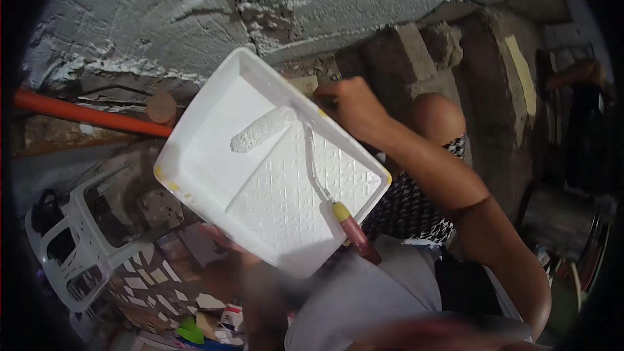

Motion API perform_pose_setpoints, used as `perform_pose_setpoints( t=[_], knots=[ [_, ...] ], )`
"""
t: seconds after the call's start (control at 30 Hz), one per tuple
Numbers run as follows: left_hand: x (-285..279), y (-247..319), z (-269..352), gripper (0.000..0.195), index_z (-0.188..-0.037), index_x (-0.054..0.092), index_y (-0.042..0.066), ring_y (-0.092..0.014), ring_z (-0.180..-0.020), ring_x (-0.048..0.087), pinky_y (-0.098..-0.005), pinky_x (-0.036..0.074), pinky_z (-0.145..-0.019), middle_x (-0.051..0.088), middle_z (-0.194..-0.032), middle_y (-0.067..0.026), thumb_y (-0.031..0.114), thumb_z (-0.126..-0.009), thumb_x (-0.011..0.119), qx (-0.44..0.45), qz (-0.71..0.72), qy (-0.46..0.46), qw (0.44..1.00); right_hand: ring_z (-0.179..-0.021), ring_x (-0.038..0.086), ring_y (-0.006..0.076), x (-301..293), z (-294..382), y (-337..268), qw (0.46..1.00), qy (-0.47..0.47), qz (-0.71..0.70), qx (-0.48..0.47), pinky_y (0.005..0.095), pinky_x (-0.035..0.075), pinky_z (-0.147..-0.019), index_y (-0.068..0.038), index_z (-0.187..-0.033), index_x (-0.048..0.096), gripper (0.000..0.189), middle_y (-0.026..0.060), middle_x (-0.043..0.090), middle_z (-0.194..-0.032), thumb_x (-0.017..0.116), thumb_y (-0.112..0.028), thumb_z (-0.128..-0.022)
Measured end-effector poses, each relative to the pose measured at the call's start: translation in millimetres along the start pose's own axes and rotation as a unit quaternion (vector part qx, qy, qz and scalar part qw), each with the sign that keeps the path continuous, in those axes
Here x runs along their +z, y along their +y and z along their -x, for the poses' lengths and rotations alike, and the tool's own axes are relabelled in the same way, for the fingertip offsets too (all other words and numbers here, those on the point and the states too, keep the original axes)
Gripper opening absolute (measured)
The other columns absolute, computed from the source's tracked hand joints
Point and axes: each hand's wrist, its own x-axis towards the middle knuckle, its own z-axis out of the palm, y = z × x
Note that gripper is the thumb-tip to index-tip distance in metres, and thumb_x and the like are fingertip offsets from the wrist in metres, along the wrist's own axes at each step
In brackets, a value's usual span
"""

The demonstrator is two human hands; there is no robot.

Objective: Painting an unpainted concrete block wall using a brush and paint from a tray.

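A white plastic paint tray, tilted and wet with white paint, is in front of me. In it lies a paint roller with a paint-covered sleeve, its wire frame across the ribbed ramp. Its red and yellow handle sticks out over the tray's lower right corner. My left hand holds the tray at its lower left side, partly hidden under it. At the upper right rim is my right hand, fingers curled; the rim hides whether they grip anything. Neither hand is on the roller handle.
A rough block wall with grey-white paint runs along the top. An orange pole reaches behind the tray from the left. A white plastic chair stands lower left, near a green object. Another person's arm shows at far right.
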Motion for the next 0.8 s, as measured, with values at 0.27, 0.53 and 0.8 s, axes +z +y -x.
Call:
perform_pose_setpoints(
  t=[0.27, 0.53, 0.8],
  knots=[
    [30, -20, 33, 0.101, -0.161, 0.025, 0.004, -0.037, -0.144, 0.04, -0.0502, 0.039, -0.117, 0.034, -0.161, -0.0223, 0.078, -0.094, 0.04, 0.062, 0.023, 0.083, 0.994, -0.088, 0.073, 0.0428, 44, -69, 27, 0.95, -0.251, 0.153, -0.104, 0.0469, 0.06, -0.084, -0.003, -0.101, 0.079, 0.021, 0.026, 0.074, -0.09, 0.065, -0.009, -0.087],
    [42, -72, 64, 0.099, -0.159, 0.028, 0.004, -0.036, -0.142, 0.043, -0.0499, 0.041, -0.115, 0.037, -0.158, -0.0224, 0.076, -0.094, 0.04, 0.109, 0.051, 0.134, 0.984, -0.09, 0.074, 0.0395, 19, -75, 48, 0.938, -0.295, 0.076, -0.166, 0.0424, 0.059, -0.083, -0.006, -0.109, 0.079, 0.031, 0.0233, 0.075, -0.098, 0.075, -0.006, -0.078],
    [67, -119, 79, 0.096, -0.158, 0.03, 0.003, -0.036, -0.14, 0.046, -0.0495, 0.043, -0.114, 0.04, -0.156, -0.0225, 0.075, -0.095, 0.041, 0.176, 0.064, 0.131, 0.973, -0.098, 0.072, 0.042, 8, -67, 60, 0.923, -0.299, -0.048, -0.238, 0.0442, 0.057, -0.088, -0.007, -0.113, 0.079, 0.033, 0.0252, 0.074, -0.103, 0.074, -0.009, -0.081]
  ],
)
